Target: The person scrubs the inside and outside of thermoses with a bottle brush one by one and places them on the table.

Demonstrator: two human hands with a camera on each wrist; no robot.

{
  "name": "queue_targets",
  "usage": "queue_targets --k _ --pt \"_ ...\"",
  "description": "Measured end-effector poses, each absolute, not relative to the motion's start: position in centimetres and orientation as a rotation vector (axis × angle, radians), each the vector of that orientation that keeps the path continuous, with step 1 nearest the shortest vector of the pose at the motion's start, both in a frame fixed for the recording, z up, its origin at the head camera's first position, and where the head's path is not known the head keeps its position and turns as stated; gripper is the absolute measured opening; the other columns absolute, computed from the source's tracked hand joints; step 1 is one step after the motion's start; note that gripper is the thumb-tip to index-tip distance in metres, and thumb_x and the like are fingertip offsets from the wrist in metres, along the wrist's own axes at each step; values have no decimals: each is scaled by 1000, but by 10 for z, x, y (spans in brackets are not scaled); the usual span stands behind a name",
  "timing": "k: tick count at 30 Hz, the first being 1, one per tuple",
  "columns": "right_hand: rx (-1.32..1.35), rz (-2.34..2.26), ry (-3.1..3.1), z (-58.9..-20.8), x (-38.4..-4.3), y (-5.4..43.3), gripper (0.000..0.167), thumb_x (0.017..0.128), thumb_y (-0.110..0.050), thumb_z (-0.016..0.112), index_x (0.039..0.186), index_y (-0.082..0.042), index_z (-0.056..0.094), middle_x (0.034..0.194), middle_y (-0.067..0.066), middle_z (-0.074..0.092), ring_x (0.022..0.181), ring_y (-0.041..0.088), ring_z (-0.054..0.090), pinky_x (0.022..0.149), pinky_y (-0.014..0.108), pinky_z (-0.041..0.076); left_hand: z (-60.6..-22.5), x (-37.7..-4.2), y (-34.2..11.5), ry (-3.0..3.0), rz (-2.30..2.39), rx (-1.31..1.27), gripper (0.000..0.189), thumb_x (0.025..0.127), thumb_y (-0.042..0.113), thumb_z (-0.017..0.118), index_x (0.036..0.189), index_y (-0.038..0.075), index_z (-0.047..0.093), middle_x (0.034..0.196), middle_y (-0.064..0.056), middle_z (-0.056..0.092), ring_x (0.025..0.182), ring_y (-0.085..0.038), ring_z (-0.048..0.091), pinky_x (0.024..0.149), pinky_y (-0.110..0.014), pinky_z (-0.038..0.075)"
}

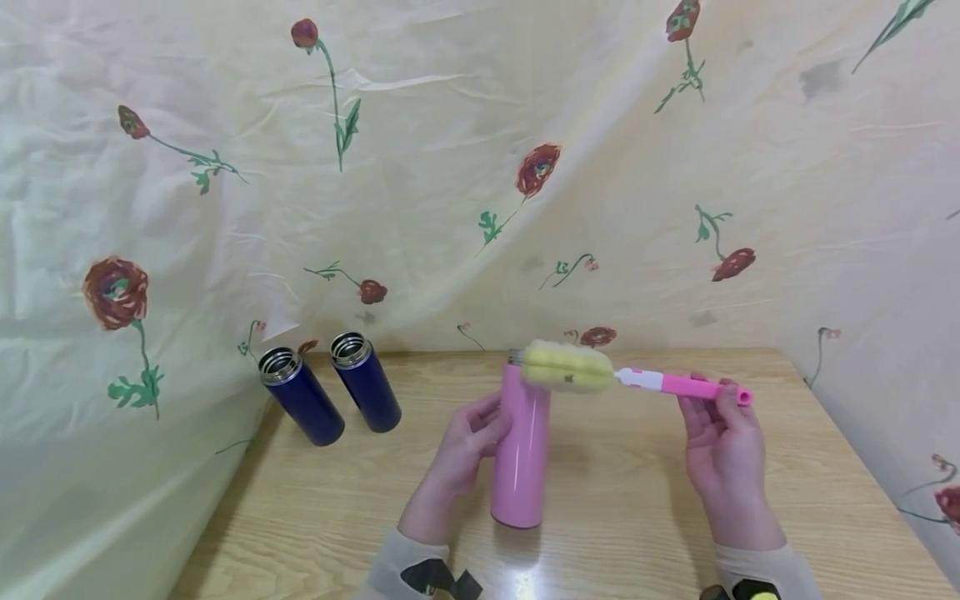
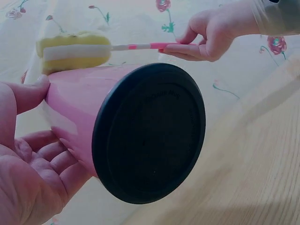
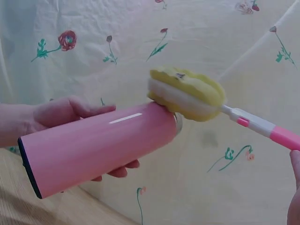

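Observation:
My left hand [image 1: 467,446] grips a pink bottle [image 1: 521,454], thumb on one side and fingers curled round the other. The bottle is lidless, with a steel neck, and its dark base [image 2: 150,133] faces the left wrist camera. In my right hand [image 1: 723,450] a bottle brush is pinched by its pink handle [image 1: 693,387]. The brush's yellow and white sponge head [image 3: 187,93] lies across the bottle's upper end, overlapping the neck in the head view. Only a small part of the right hand [image 3: 295,187] shows in the right wrist view.
Two dark blue bottles [image 1: 302,396] with open steel mouths stand at the back left of the wooden table [image 1: 615,517]. A cream cloth [image 1: 450,208] with red flowers hangs behind the table and along its sides.

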State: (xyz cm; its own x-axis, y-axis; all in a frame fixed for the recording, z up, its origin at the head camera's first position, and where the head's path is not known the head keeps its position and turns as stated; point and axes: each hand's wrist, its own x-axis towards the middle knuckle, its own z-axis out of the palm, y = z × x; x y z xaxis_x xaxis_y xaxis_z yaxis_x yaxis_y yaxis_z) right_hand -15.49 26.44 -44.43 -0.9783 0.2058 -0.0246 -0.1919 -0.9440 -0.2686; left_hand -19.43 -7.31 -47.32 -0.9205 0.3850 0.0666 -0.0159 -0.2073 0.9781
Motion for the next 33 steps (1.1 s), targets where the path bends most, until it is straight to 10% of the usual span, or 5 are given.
queue_targets --k 33 --pt "-117 2880 -474 -443 -151 257 10 111 -9 54 110 -2 60 104 19 74 102 29 78 98 37 59 -472 -192 -68 1866 2225 376 65 102 24 77 155 -3 51 147 -22 62 133 -34 62 107 -42 56"
